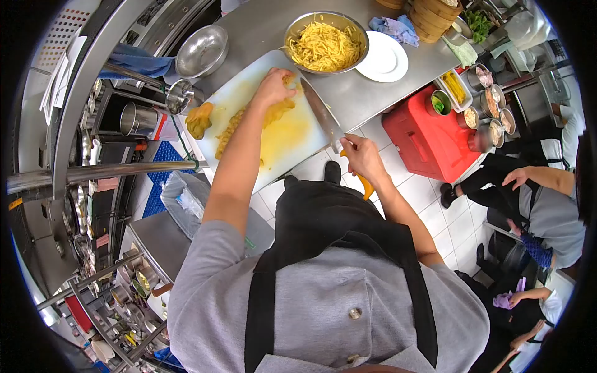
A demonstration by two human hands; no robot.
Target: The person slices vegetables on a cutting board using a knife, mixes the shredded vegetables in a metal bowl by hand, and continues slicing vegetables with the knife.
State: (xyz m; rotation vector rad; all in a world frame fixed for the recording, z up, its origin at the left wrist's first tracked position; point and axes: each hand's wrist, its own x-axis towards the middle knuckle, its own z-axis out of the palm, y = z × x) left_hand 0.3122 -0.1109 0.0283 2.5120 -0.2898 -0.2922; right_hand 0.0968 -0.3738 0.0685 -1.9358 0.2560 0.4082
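Note:
A white cutting board (295,149), stained yellow, lies on the steel counter. My left hand (273,89) is at its far part, fingers curled over yellow pickled-looking vegetable pieces that peek out at the fingertips. Below that hand, more of the yellow vegetable (278,112) lies in a row, partly hidden by my forearm. A separate darker yellow lump (199,120) sits at the board's left edge. My right hand (362,155) grips a large knife (321,112) by its yellow handle. The blade rests along the board's right side, apart from the vegetable.
A steel bowl (362,59) of yellow shreds stands beyond the board, beside a white plate (392,57). Another steel bowl (202,53) is at the left. On a red cooler (423,133) sit several ingredient containers. Co-workers (550,205) stand at the right.

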